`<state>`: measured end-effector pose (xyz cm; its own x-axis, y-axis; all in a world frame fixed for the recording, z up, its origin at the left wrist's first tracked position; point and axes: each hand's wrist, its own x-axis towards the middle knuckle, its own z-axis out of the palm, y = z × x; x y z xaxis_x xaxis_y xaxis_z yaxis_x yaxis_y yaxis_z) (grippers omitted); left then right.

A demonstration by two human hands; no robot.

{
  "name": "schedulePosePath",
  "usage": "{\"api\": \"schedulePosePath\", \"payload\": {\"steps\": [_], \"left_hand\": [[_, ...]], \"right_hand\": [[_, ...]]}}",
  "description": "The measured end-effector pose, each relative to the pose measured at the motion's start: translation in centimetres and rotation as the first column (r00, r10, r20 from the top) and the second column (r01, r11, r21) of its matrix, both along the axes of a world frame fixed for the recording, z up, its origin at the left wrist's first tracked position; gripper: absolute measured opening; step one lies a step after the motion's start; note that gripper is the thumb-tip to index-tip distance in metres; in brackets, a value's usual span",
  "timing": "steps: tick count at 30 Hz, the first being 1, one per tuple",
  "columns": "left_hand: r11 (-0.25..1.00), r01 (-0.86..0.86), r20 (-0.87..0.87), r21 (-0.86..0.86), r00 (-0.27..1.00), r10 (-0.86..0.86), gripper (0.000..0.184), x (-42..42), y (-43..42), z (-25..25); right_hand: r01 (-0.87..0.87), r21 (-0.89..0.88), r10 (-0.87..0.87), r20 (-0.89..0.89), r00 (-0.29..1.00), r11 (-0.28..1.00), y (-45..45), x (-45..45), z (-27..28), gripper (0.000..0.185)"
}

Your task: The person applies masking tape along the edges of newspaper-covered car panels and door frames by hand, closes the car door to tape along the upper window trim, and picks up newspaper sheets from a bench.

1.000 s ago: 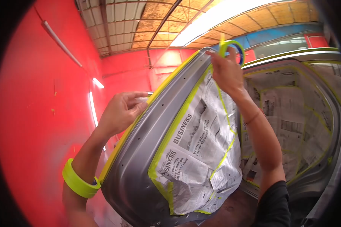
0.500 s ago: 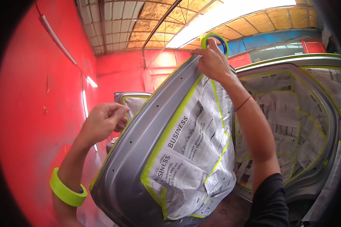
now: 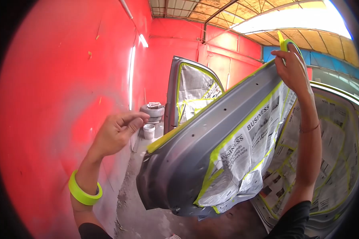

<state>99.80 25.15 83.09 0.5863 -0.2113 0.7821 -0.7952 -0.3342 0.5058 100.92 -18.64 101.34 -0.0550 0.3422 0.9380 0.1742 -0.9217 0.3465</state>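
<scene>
My right hand point(image 3: 293, 69) grips a roll of yellow-green masking tape point(image 3: 290, 44) at the far upper end of the grey car door point(image 3: 179, 153). A loose tab of tape sticks up beside the roll. Newspaper point(image 3: 243, 147), edged with the same tape, covers the door's inner side. Tape also runs along the door's left edge. My left hand point(image 3: 121, 131) is held up left of that edge, apart from it, fingers curled and thumb close to the index finger, with nothing visible in them. Another tape roll point(image 3: 85, 191) rings my left forearm.
A second papered door point(image 3: 171, 95) stands behind. To the right is the papered car opening point(image 3: 327, 147). Stacked tyres point(image 3: 152, 111) and a white bucket point(image 3: 148, 131) sit near the red wall point(image 3: 68, 99) on the left.
My view has swung left, so the door and both hands appear farther right. The left hand looks farther from the door's edge. The right hand still holds the tape roll.
</scene>
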Motion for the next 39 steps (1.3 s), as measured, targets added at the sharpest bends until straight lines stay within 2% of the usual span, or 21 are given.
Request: {"api": "schedulePosePath", "payload": {"steps": [1, 5, 7, 9, 11, 13, 15, 16, 17, 21, 23, 25, 27, 28, 29, 31, 32, 36, 38, 39], "left_hand": [[1.000, 0.001, -0.008, -0.017, 1.000, -0.002, 0.027, 0.0, 0.4, -0.6], [0.994, 0.093, -0.019, -0.050, 0.995, -0.094, 0.026, 0.7, 1.9, -2.7], [0.995, 0.096, -0.040, 0.008, 0.995, -0.095, 0.025, 1.4, 2.4, -3.5], [0.995, 0.094, -0.048, -0.014, 0.994, -0.095, 0.025, 2.4, 2.8, -4.1], [0.983, 0.168, -0.092, -0.074, 0.980, -0.174, 0.022, 3.4, 3.0, -4.8], [0.986, 0.142, -0.115, -0.084, 0.982, -0.151, 0.022, 3.1, 3.2, -5.3], [0.984, 0.135, -0.023, -0.119, 0.990, -0.139, 0.022, 2.8, 3.1, -6.0], [0.973, 0.145, 0.052, -0.179, 0.989, -0.137, 0.020, 2.5, 2.9, -6.6], [0.970, 0.150, 0.045, -0.191, 0.989, -0.143, 0.020, 2.1, 3.0, -6.9], [0.968, 0.059, 0.056, -0.243, 0.997, -0.047, 0.018, 0.5, 3.4, -10.5], [0.934, -0.143, 0.045, -0.329, 0.985, 0.166, 0.019, 1.0, 3.5, -13.8], [0.928, -0.157, 0.003, -0.337, 0.986, 0.168, 0.026, 2.3, 3.8, -17.0], [0.924, -0.115, 0.037, -0.364, 0.990, 0.138, 0.039, 3.6, 3.5, -19.3], [0.961, -0.121, -0.031, -0.250, 0.993, 0.117, 0.061, 3.9, 3.7, -20.2], [0.960, -0.090, -0.031, -0.264, 0.996, 0.085, 0.061, 4.3, 3.2, -21.0], [0.967, 0.031, 0.043, -0.251, 0.999, -0.021, 0.077, 5.0, 2.1, -22.6], [0.971, 0.136, -0.001, -0.197, 0.990, -0.139, 0.086, 5.8, 2.1, -23.6], [0.917, 0.326, 0.054, -0.229, 0.945, -0.322, 0.090, 8.1, 2.0, -25.3], [0.903, 0.426, 0.147, -0.056, 0.898, -0.415, 0.109, 8.7, 3.1, -25.3], [0.869, 0.493, 0.154, -0.052, 0.863, -0.480, 0.109, 9.3, 3.3, -25.6]], "right_hand": [[0.025, 0.051, -0.022, -0.061, 0.998, 0.998, 1.0, -0.5, -0.6, 0.024], [0.073, -0.028, -0.073, -0.006, 0.997, 0.997, 7.8, -3.4, -4.6, 0.022], [0.002, -0.205, -0.021, -0.088, 0.996, 0.979, 11.3, -5.3, -7.3, 0.025], [0.008, -0.267, -0.067, -0.211, 0.975, 0.964, 15.5, -7.4, -9.5, 0.032], [0.027, -0.310, -0.106, -0.241, 0.965, 0.950, 18.2, -8.2, -10.8, 0.035], [0.040, -0.356, -0.141, -0.263, 0.954, 0.934, 19.5, -8.8, -11.7, 0.039], [0.021, -0.457, -0.151, -0.250, 0.956, 0.889, 19.8, -9.2, -12.8, 0.042], [-0.083, -0.458, -0.084, -0.334, 0.939, 0.885, 20.1, -9.8, -13.3, 0.048], [-0.081, -0.467, -0.095, -0.340, 0.936, 0.880, 20.5, -10.2, -13.7, 0.048], [-0.103, -0.476, -0.087, -0.360, 0.929, 0.874, 20.5, -11.0, -15.0, 0.055], [-0.112, -0.458, -0.077, -0.374, 0.924, 0.882, 20.6, -11.4, -15.4, 0.058], [-0.136, -0.429, -0.045, -0.387, 0.921, 0.893, 20.3, -11.0, -15.8, 0.058], [-0.140, -0.413, -0.047, -0.412, 0.910, 0.900, 20.3, -11.0, -15.8, 0.058], [-0.149, -0.410, -0.048, -0.432, 0.901, 0.900, 20.5, -11.0, -15.7, 0.057], [-0.153, -0.407, -0.051, -0.447, 0.893, 0.900, 20.9, -11.0, -15.6, 0.056], [-0.099, -0.390, -0.103, -0.463, 0.880, 0.915, 21.9, -11.4, -15.8, 0.053], [-0.093, -0.401, -0.119, -0.473, 0.873, 0.911, 22.3, -11.5, -15.7, 0.052], [0.029, -0.367, -0.209, -0.463, 0.861, 0.930, 25.1, -10.6, -15.9, 0.048], [0.069, -0.261, -0.194, -0.492, 0.848, 0.963, 26.2, -10.4, -16.4, 0.043], [0.143, -0.259, -0.257, -0.485, 0.836, 0.955, 26.8, -10.4, -16.7, 0.043]]}}
